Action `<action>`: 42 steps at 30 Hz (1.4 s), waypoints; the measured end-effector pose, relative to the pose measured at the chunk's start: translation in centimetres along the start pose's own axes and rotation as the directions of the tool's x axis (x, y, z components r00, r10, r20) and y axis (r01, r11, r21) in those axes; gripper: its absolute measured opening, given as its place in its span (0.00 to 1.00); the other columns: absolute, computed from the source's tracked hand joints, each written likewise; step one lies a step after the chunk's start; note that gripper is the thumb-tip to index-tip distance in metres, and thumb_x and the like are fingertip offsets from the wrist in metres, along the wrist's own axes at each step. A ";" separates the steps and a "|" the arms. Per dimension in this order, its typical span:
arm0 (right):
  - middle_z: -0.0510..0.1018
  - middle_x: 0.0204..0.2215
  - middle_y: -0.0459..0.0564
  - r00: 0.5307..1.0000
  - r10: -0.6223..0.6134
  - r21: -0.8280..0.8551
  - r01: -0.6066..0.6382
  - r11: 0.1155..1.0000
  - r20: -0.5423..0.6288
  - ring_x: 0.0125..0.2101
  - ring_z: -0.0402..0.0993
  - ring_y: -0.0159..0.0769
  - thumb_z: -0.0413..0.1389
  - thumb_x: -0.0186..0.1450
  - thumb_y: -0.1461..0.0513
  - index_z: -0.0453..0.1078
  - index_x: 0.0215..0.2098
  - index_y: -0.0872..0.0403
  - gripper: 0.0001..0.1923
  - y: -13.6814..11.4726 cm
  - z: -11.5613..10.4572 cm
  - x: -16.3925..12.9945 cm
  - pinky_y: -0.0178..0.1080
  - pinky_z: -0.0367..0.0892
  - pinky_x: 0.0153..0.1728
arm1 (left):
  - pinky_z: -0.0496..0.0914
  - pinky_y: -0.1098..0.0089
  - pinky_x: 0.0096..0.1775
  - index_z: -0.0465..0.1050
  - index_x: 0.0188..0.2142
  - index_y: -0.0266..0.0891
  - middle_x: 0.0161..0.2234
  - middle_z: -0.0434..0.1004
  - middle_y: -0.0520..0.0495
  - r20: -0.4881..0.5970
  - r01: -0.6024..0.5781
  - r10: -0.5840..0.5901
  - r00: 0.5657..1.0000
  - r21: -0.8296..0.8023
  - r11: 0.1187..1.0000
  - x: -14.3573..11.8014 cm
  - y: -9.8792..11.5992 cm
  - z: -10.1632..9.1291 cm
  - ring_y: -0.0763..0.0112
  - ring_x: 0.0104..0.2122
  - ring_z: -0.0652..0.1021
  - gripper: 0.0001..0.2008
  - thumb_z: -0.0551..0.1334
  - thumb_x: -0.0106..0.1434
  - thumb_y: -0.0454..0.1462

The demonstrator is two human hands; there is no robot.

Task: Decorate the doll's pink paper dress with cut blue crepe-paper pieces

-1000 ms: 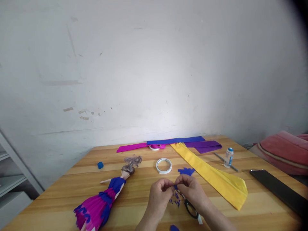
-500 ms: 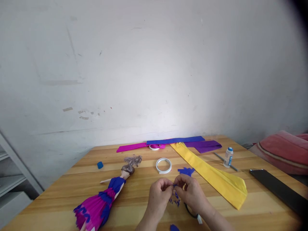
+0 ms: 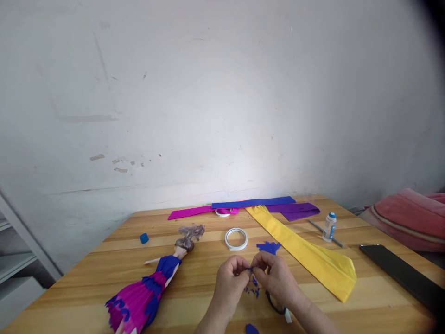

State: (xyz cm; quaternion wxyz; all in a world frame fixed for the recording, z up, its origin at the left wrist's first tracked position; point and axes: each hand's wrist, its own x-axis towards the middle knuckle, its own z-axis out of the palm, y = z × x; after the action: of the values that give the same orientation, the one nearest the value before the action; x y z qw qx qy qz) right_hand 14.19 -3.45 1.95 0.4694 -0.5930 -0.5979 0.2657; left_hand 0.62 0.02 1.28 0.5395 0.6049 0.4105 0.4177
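My left hand [image 3: 232, 276] and my right hand [image 3: 273, 277] meet at the fingertips, both pinching a small piece of blue paper [image 3: 251, 269] between them. Several tiny blue scraps [image 3: 256, 292] lie on the table just below. Behind my right hand is a larger cut piece of blue paper [image 3: 269, 247]. Under my right wrist a dark ring-shaped thing [image 3: 273, 304] shows in part, perhaps a scissors handle; my arm hides the rest. A doll [image 3: 153, 283] in a blue and magenta paper dress lies to the left.
A roll of white tape [image 3: 227, 243] lies ahead of my hands. Long strips of yellow [image 3: 306, 255], blue [image 3: 253, 202], purple [image 3: 302, 210] and magenta paper [image 3: 189, 212] spread behind. A glue bottle [image 3: 328, 228], a black phone-like slab [image 3: 399, 273] and a blue cap [image 3: 143, 238] are farther out.
Almost nothing differs. My fingertips have shifted very slightly around the blue paper, and the view has moved a touch.
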 end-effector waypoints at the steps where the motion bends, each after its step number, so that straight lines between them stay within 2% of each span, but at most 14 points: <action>1: 0.70 0.19 0.43 1.000 -0.005 0.010 0.005 1.000 0.004 0.23 0.64 0.30 0.50 0.50 0.68 0.67 0.21 0.55 0.05 0.1 0.0 0.0 0.30 0.56 0.23 | 0.62 0.76 0.25 0.70 0.24 0.35 0.20 0.69 0.52 0.003 0.008 -0.008 1.000 -0.023 1.000 0.0 0.0 0.0 0.76 0.21 0.68 0.04 0.59 0.47 0.30; 14: 0.70 0.19 0.43 0.997 -0.025 0.162 0.014 0.987 0.068 0.22 0.64 0.30 0.48 0.50 0.69 0.68 0.24 0.55 0.08 0.4 0.2 0.0 0.30 0.58 0.23 | 0.63 0.74 0.26 0.69 0.25 0.34 0.21 0.69 0.52 0.047 0.120 -0.111 0.993 -0.320 0.940 -0.2 -0.1 0.1 0.76 0.22 0.69 0.03 0.60 0.46 0.30; 23: 0.71 0.21 0.44 0.996 -0.051 0.100 0.044 0.994 0.069 0.23 0.65 0.30 0.49 0.51 0.69 0.69 0.25 0.56 0.07 0.2 -0.2 0.0 0.31 0.59 0.24 | 0.62 0.73 0.25 0.69 0.23 0.35 0.19 0.69 0.53 0.073 0.195 -0.181 0.981 -0.424 0.885 -0.3 0.4 0.1 0.77 0.20 0.69 0.05 0.62 0.43 0.31; 27: 0.71 0.20 0.43 0.996 -0.053 0.061 0.049 0.997 0.075 0.22 0.64 0.30 0.52 0.50 0.68 0.69 0.25 0.55 0.06 0.0 -0.4 -0.1 0.30 0.58 0.23 | 0.62 0.73 0.26 0.69 0.23 0.35 0.20 0.69 0.52 0.068 0.186 -0.173 0.982 -0.413 0.892 -0.2 0.2 0.0 0.76 0.22 0.70 0.06 0.64 0.43 0.32; 32: 0.71 0.20 0.44 0.997 -0.042 0.075 0.037 0.997 0.058 0.22 0.64 0.29 0.51 0.51 0.68 0.69 0.25 0.56 0.05 0.2 -0.2 0.0 0.30 0.57 0.22 | 0.62 0.74 0.26 0.70 0.25 0.34 0.21 0.70 0.52 0.068 0.138 -0.121 0.990 -0.351 0.926 -0.1 0.0 0.0 0.76 0.22 0.69 0.05 0.63 0.44 0.30; 37: 0.72 0.20 0.44 0.996 -0.020 0.145 0.007 0.989 0.084 0.22 0.65 0.29 0.51 0.50 0.68 0.68 0.25 0.56 0.06 0.2 -0.1 0.1 0.30 0.59 0.23 | 0.62 0.75 0.26 0.71 0.25 0.35 0.22 0.71 0.52 0.008 0.080 -0.080 0.997 -0.225 0.971 -0.1 0.2 0.0 0.76 0.23 0.69 0.06 0.62 0.44 0.28; 42: 0.71 0.20 0.43 0.992 0.023 0.261 -0.054 0.964 0.120 0.21 0.65 0.29 0.52 0.50 0.67 0.67 0.25 0.56 0.04 0.6 -0.1 0.3 0.30 0.59 0.22 | 0.62 0.75 0.27 0.72 0.24 0.35 0.22 0.71 0.52 -0.009 0.077 -0.079 0.997 -0.134 0.988 0.2 0.1 0.0 0.75 0.23 0.69 0.05 0.63 0.43 0.29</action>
State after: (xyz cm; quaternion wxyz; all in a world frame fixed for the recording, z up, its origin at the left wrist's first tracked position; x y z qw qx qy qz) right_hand 14.54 -3.09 1.55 0.5034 -0.5203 -0.5716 0.3862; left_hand 0.66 0.22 1.36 0.5918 0.5480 0.4089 0.4269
